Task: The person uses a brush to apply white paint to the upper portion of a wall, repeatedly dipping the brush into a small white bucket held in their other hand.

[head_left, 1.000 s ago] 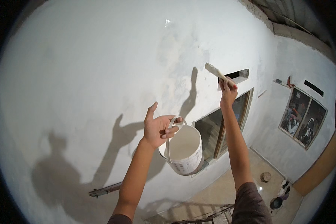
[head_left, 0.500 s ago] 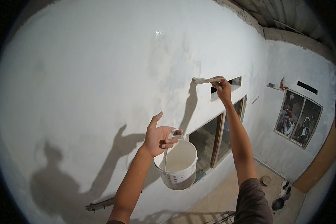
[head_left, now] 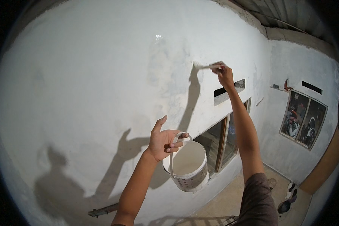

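My left hand (head_left: 162, 145) has its fingers hooked around the white handle of a plastic bucket (head_left: 192, 180), thumb raised. The bucket hangs tilted toward me, its pale inside showing. My right hand (head_left: 224, 75) is raised higher, gripping a paintbrush (head_left: 207, 66) held nearly level, its pale bristles at the patchy white wall (head_left: 83, 75) above a narrow vent opening (head_left: 220, 96). The brush is slightly blurred.
Below the vent is a sliding window (head_left: 214, 143). The right wall holds another window (head_left: 301, 116) and vent (head_left: 310, 87). Dark objects (head_left: 284, 205) lie on the tiled floor (head_left: 229, 196) below, near railing or ladder bars (head_left: 218, 220). A metal bracket (head_left: 101, 211) is low left.
The brush has swung from angled to nearly level against the wall, dipped, then risen over the last half second. My left hand and bucket sit lower in view than a second ago.
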The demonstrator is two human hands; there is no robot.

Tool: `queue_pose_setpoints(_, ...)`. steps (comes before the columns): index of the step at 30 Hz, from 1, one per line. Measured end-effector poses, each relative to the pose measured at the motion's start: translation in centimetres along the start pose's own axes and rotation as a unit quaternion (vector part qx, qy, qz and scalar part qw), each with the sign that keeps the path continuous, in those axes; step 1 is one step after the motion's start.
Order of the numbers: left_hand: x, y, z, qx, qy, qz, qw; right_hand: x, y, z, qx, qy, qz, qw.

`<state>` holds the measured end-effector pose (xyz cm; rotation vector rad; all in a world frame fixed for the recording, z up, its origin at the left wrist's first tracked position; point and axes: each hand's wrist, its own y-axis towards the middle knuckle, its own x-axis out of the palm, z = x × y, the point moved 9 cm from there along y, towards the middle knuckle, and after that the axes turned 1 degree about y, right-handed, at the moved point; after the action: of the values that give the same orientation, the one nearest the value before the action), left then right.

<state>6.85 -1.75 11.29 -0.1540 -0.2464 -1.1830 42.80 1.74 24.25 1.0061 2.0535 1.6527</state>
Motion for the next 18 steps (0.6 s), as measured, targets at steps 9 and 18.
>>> queue_pose_setpoints(9, -0.1, 0.1, -0.5, -0.021, -0.018, -0.01, 1.0, 1.3, 0.8, -2.0, 0.005, -0.111, -0.116, 0.987)
queue_pose_setpoints(18, -0.8, 0.1, -0.6, -0.005, -0.016, 0.0, 1.0, 1.1, 4.4, -7.8, -0.143, 0.068, 0.106, 0.982)
